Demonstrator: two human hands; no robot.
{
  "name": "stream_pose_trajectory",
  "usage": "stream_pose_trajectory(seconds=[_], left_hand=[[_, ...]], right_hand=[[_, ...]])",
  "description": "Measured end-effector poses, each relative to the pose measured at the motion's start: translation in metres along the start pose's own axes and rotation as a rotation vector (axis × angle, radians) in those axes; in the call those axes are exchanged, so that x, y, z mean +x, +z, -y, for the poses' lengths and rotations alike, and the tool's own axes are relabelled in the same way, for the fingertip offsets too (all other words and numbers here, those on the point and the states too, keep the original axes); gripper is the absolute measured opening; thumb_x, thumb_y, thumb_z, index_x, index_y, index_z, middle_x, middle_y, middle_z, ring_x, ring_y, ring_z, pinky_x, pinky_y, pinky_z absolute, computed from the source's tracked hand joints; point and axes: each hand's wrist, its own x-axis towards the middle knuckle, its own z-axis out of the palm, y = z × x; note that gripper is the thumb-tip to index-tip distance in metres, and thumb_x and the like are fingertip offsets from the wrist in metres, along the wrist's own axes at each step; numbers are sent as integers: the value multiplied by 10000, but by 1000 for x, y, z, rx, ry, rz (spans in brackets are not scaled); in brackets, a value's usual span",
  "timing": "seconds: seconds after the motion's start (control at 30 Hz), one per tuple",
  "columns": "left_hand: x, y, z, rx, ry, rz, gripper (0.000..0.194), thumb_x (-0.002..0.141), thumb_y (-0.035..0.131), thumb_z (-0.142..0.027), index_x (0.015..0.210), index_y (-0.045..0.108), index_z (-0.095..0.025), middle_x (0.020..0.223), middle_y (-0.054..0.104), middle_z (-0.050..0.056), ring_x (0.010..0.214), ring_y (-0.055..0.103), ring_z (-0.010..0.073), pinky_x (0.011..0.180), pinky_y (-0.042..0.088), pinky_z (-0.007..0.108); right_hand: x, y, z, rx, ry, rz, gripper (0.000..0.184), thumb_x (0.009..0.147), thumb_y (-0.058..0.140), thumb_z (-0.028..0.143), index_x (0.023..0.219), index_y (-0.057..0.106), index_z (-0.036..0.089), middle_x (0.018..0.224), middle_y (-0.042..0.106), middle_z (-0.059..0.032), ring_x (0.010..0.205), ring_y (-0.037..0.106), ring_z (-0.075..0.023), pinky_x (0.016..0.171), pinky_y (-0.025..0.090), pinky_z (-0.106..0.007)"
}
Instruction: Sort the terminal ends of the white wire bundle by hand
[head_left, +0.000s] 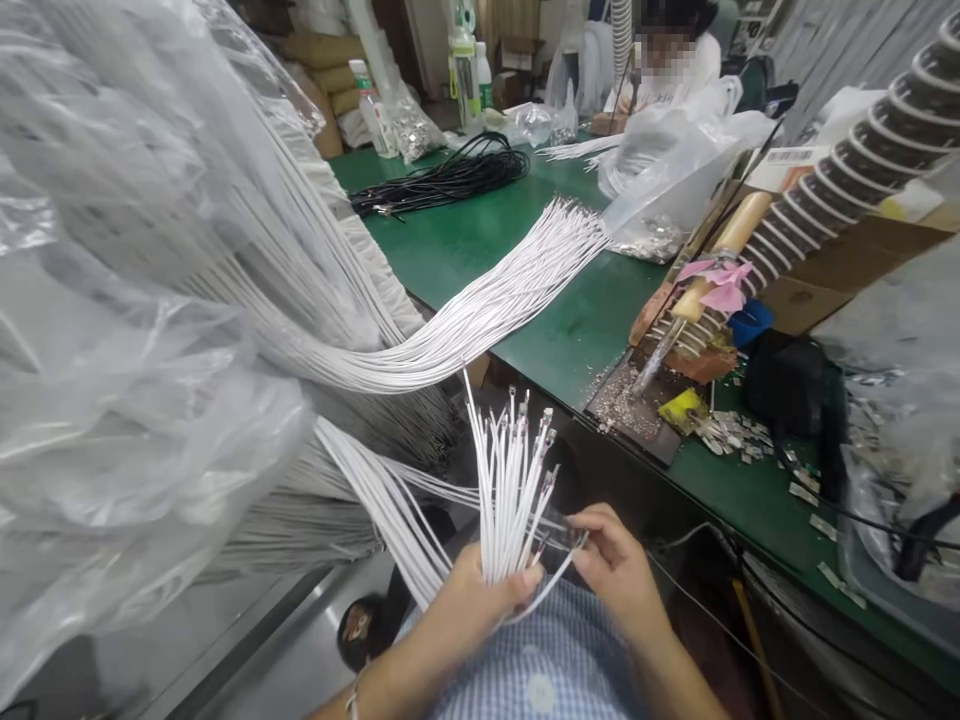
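Observation:
Several white cables [499, 500] stand upright in a bunch, wrapped by my left hand [487, 590]. Small metal-looking ends [544, 425] show at their tops. My right hand [611, 560], to the right of the bunch, pinches the tip of one white cable [555, 585] that bends out from it. The lengths of the held cables run off to the left. Beyond my hands, a thick bundle of white cables [450, 335] drapes from the left onto the green table, its ends fanned out.
On the green table [555, 340] lie a coil of black cables [450, 180] and a soldering iron with a wooden handle [705, 270]. A ribbed hose [847, 150] arches over it. Small metal parts [739, 435] are scattered nearby. Plastic sheeting [135, 400] covers cables at left. A person [667, 70] sits opposite.

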Motion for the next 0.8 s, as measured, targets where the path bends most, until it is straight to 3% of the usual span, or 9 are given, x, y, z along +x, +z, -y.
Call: stream_pose_trajectory(seconds=[0.23,0.4,0.53,0.6,0.7,0.8], left_hand=[[-2,8,-1,5,-23,-38,366,662,701,-442,632,530,-120,494,405,-43,455,328,65,441,255,199],[-12,7,1,53,58,-84,343,675,700,-416,621,573,-102,543,499,-2,522,430,89,512,341,208],[-22,2,5,-24,81,-156,375,642,743,-381,867,625,-105,626,597,26,600,538,136,604,428,252],[-25,-3,6,-72,94,-174,399,663,732,-377,937,603,-118,623,599,16,571,541,130,588,434,252],[-26,-8,7,-135,94,-201,334,723,677,-402,882,592,-121,543,545,-23,447,458,75,502,381,212],[-22,-10,8,-175,66,-230,335,710,673,-437,772,575,-123,454,467,-56,376,371,52,417,307,186]], right_hand=[[4,12,7,108,35,58,128,823,577,321,872,614,208,747,460,5,655,467,-106,595,382,-207],[-2,14,14,151,66,154,209,825,567,323,702,494,171,660,389,29,570,370,-91,530,317,-206],[-7,-6,13,127,-49,264,278,787,589,378,641,488,164,667,409,7,603,386,-118,559,325,-239],[-7,-20,11,140,-98,156,264,777,585,421,704,543,171,707,434,-7,636,408,-133,572,341,-246],[-6,-36,13,102,-85,-57,122,807,587,316,795,573,195,787,456,-8,685,436,-125,598,353,-226],[-5,-32,18,-9,-39,-66,149,826,578,270,711,557,177,728,456,-1,659,438,-117,599,357,-222]])
